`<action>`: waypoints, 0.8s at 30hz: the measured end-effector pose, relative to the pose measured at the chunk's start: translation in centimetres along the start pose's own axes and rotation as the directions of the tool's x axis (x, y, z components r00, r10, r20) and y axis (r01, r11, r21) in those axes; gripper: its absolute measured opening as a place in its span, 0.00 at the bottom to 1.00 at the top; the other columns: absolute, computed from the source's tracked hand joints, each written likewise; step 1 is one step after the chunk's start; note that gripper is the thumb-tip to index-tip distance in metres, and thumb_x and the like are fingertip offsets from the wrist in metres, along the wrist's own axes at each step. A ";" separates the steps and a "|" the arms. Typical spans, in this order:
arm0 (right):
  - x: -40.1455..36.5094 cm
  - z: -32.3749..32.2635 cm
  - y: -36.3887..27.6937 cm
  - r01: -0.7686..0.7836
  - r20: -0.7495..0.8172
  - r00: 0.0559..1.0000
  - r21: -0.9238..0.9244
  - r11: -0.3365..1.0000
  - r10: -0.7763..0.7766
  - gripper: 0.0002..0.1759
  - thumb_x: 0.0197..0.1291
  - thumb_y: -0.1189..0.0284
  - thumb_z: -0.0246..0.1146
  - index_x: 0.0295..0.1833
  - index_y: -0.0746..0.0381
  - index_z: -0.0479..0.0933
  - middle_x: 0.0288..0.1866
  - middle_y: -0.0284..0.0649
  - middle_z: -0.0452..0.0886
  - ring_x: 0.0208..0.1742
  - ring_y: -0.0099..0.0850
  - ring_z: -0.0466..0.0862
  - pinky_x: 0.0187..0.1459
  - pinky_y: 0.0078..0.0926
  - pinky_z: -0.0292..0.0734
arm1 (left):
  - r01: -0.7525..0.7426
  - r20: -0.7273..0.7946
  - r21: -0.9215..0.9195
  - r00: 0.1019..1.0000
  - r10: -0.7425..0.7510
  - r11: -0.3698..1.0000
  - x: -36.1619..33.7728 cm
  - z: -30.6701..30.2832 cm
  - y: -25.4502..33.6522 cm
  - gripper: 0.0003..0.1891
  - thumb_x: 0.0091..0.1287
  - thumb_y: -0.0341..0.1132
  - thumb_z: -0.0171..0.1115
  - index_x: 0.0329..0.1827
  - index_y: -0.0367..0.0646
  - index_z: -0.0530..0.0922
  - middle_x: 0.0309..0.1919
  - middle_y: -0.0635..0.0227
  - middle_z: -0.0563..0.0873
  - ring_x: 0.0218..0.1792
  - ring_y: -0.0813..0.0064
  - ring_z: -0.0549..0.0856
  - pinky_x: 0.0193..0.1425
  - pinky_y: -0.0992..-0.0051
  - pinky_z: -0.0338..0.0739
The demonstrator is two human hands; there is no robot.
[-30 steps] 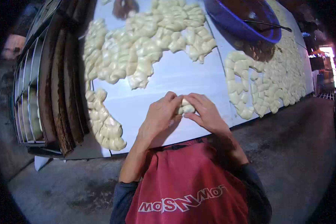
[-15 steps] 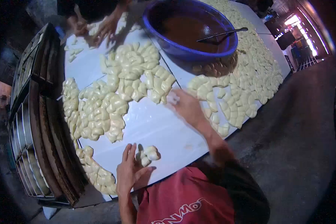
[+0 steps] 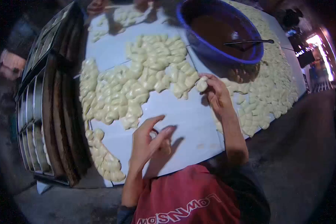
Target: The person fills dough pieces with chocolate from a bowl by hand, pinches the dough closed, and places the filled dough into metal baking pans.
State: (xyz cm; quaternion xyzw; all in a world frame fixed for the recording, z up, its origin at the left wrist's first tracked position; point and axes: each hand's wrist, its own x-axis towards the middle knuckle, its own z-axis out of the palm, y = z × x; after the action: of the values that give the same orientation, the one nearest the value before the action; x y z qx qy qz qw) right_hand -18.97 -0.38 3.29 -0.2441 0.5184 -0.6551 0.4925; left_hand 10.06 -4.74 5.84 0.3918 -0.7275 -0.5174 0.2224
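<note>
Pale, shiny dough pieces [image 3: 134, 86] lie packed side by side on the white table [image 3: 175, 119]. My right hand [image 3: 217, 93] pinches a small dough piece [image 3: 202, 84] at the right edge of this cluster. Over the bare white surface nearer me is my left hand [image 3: 151, 140], its thumb and fingers apart and curved. I see no dough between those fingers, though part of the palm side is hidden. A curved strip of dough pieces [image 3: 104, 158] lies left of my left hand.
A blue tub [image 3: 259, 48] of brown liquid with a dark-handled tool [image 3: 250, 42] stands at the back right, beside more dough [image 3: 276, 89]. Stacked trays [image 3: 35, 115] line the left side. Another person's hands [image 3: 114, 24] are at the far edge.
My left hand has lifted and opened over the table; the small dough lumps beside it no longer show. My right hand now shows a dough piece clearly. The view has shifted.
</note>
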 end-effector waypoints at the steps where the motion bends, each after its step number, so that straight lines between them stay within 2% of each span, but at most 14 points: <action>1: -1.2 1.4 1.8 0.104 0.058 0.992 0.109 0.989 -0.111 0.20 0.71 0.65 0.58 0.61 0.67 0.75 0.53 0.39 0.81 0.50 0.27 0.82 0.53 0.24 0.77 | -0.031 -0.031 -0.074 0.999 0.029 0.997 1.2 1.3 -0.8 0.24 0.65 0.40 0.72 0.61 0.38 0.82 0.52 0.59 0.88 0.38 0.75 0.85 0.40 0.76 0.79; 2: -2.4 2.9 3.5 0.189 0.114 0.969 0.228 0.955 -0.219 0.20 0.73 0.64 0.58 0.62 0.66 0.73 0.55 0.40 0.81 0.51 0.27 0.82 0.55 0.24 0.77 | 0.089 -0.004 -0.166 0.996 -0.091 0.982 2.2 1.9 0.3 0.24 0.65 0.41 0.71 0.62 0.39 0.81 0.51 0.60 0.88 0.37 0.76 0.85 0.38 0.76 0.78; 4: -3.4 4.7 3.5 -0.118 0.276 0.960 0.276 0.954 0.039 0.18 0.71 0.70 0.61 0.62 0.66 0.73 0.54 0.39 0.81 0.53 0.26 0.82 0.57 0.25 0.78 | 0.176 0.001 -0.308 0.983 -0.185 0.935 3.8 3.0 0.3 0.20 0.67 0.40 0.70 0.57 0.38 0.84 0.43 0.66 0.89 0.35 0.81 0.82 0.36 0.78 0.76; 5: -4.3 5.8 3.6 -0.227 0.220 0.957 0.173 0.958 0.187 0.17 0.70 0.72 0.62 0.62 0.66 0.74 0.53 0.39 0.81 0.52 0.25 0.82 0.56 0.24 0.79 | 0.210 0.025 -0.357 0.976 -0.216 0.910 4.0 3.1 0.0 0.18 0.68 0.40 0.70 0.54 0.37 0.86 0.40 0.69 0.90 0.34 0.83 0.81 0.36 0.79 0.75; 7: -5.0 6.4 4.6 -0.172 0.200 0.968 0.105 0.979 0.149 0.18 0.66 0.74 0.67 0.60 0.65 0.75 0.52 0.37 0.81 0.50 0.23 0.83 0.51 0.20 0.81 | 0.145 -0.026 -0.428 0.985 -0.173 0.892 3.6 3.3 -1.5 0.15 0.69 0.39 0.69 0.50 0.36 0.87 0.36 0.71 0.89 0.34 0.84 0.80 0.38 0.80 0.75; 9: -5.6 6.1 3.9 -0.269 0.158 0.951 -0.001 0.963 0.266 0.16 0.67 0.73 0.67 0.58 0.64 0.78 0.53 0.39 0.83 0.49 0.24 0.84 0.50 0.22 0.82 | 0.118 -0.041 -0.478 0.987 -0.156 0.871 3.3 3.5 -1.7 0.14 0.70 0.38 0.68 0.47 0.35 0.87 0.34 0.72 0.89 0.34 0.85 0.80 0.39 0.81 0.75; 11: -5.6 5.7 5.8 0.031 0.073 0.997 -0.251 0.967 -0.013 0.14 0.65 0.74 0.68 0.55 0.64 0.81 0.53 0.39 0.83 0.49 0.25 0.84 0.50 0.23 0.82 | 0.130 -0.039 -0.512 0.984 -0.174 0.849 2.9 3.6 -1.6 0.13 0.70 0.38 0.68 0.45 0.35 0.87 0.32 0.73 0.88 0.34 0.85 0.80 0.41 0.81 0.75; 12: -5.6 6.0 6.1 0.170 0.062 0.985 -0.379 0.910 -0.158 0.12 0.64 0.74 0.69 0.53 0.64 0.82 0.53 0.39 0.82 0.49 0.26 0.84 0.50 0.23 0.81 | 0.096 -0.035 -0.448 0.992 -0.125 0.889 2.9 3.7 -1.6 0.14 0.71 0.37 0.67 0.51 0.35 0.85 0.39 0.67 0.89 0.39 0.79 0.82 0.45 0.78 0.76; 15: -6.1 6.6 4.4 0.302 0.031 0.937 -0.567 0.766 -0.347 0.10 0.61 0.76 0.70 0.48 0.64 0.83 0.51 0.39 0.82 0.50 0.27 0.83 0.51 0.23 0.80 | -0.169 -0.336 -0.190 0.937 0.097 0.967 3.7 5.1 -0.7 0.17 0.72 0.35 0.65 0.59 0.36 0.81 0.51 0.59 0.86 0.47 0.70 0.83 0.51 0.72 0.76; 17: -5.8 6.0 5.1 0.304 0.042 0.947 -0.434 0.848 -0.318 0.14 0.56 0.80 0.71 0.49 0.65 0.81 0.48 0.37 0.82 0.50 0.27 0.82 0.52 0.26 0.79 | -0.248 -0.410 -0.158 0.897 0.165 0.956 4.1 6.0 0.8 0.22 0.75 0.42 0.60 0.66 0.36 0.77 0.59 0.53 0.82 0.60 0.62 0.81 0.64 0.64 0.74; 19: -6.4 7.3 4.1 0.188 -0.021 0.980 -0.208 0.960 -0.197 0.16 0.56 0.83 0.71 0.51 0.63 0.80 0.47 0.36 0.82 0.50 0.25 0.82 0.53 0.25 0.79 | -0.464 -0.448 -0.194 0.826 0.343 0.864 4.9 7.5 1.6 0.28 0.76 0.49 0.58 0.68 0.33 0.74 0.58 0.51 0.83 0.59 0.60 0.83 0.65 0.64 0.76; 20: -6.6 7.4 3.7 0.072 0.034 0.996 0.176 0.982 -0.079 0.17 0.57 0.84 0.70 0.52 0.63 0.77 0.45 0.35 0.82 0.48 0.24 0.83 0.51 0.23 0.81 | -0.506 -0.428 -0.252 0.823 0.374 0.825 5.3 8.3 1.9 0.33 0.75 0.53 0.58 0.70 0.31 0.72 0.57 0.50 0.84 0.57 0.60 0.85 0.63 0.66 0.77; 21: -6.8 8.3 1.3 0.004 0.101 0.994 0.345 0.939 -0.041 0.15 0.61 0.82 0.69 0.52 0.64 0.75 0.43 0.35 0.82 0.43 0.23 0.84 0.46 0.20 0.83 | -0.542 -0.410 -0.310 0.817 0.404 0.781 5.7 9.2 2.1 0.37 0.75 0.58 0.57 0.71 0.29 0.71 0.56 0.49 0.85 0.55 0.59 0.86 0.61 0.68 0.79; 24: -5.5 6.6 -0.6 -0.104 0.192 0.981 0.475 0.874 0.012 0.11 0.66 0.77 0.67 0.51 0.63 0.75 0.41 0.34 0.82 0.38 0.22 0.85 0.40 0.18 0.83 | -0.606 -0.486 -0.402 0.777 0.401 0.687 7.4 12.3 2.3 0.44 0.69 0.56 0.67 0.74 0.26 0.65 0.55 0.51 0.87 0.53 0.65 0.87 0.57 0.70 0.81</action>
State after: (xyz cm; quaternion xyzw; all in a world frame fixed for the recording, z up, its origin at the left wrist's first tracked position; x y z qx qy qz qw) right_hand -11.61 1.63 7.16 -0.1570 0.2980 -0.7232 0.6029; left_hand -4.09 -3.21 2.93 0.1814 -0.5787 -0.5355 0.5877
